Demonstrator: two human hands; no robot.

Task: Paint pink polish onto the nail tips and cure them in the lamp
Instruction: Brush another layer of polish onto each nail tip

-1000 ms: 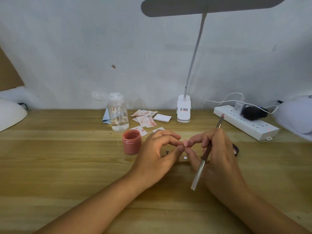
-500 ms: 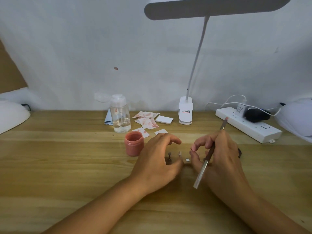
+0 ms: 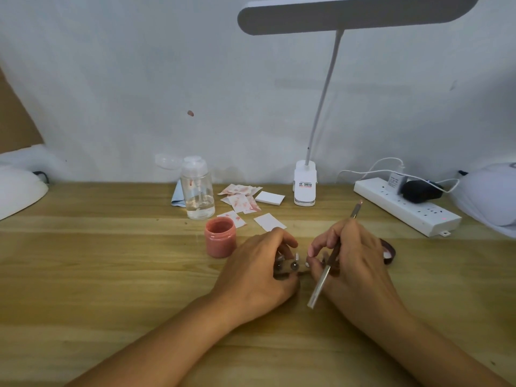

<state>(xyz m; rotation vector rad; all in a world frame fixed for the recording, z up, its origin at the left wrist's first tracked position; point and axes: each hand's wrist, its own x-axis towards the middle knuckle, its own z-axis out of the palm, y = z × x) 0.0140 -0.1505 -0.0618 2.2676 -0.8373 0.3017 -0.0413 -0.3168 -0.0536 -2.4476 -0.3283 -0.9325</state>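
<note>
**Tip Down, Brush Idle**

Head view: my left hand point(image 3: 259, 272) sits low in the middle of the frame, its fingers curled round the small stand point(image 3: 287, 267) that carries the nail tips point(image 3: 297, 257). Just right of it, my right hand point(image 3: 354, 263) grips the brush point(image 3: 321, 283) across its fingers, one end pointing to the upper right. Its thumb and forefinger are parted beside the stand. The pink polish jar point(image 3: 220, 237) stands open just left of my left hand. A curing lamp point(image 3: 488, 196) waits at the right edge of the frame.

I think the risk is the light stand. A nudge from my right thumb could tip it and press wet tips together. The brush end I am not watching could also smear my knuckles or the bench.

A second ago both hands were raised, with the fingertips meeting on one tip. Now they have parted, and my left hand has dropped onto the stand.
</note>
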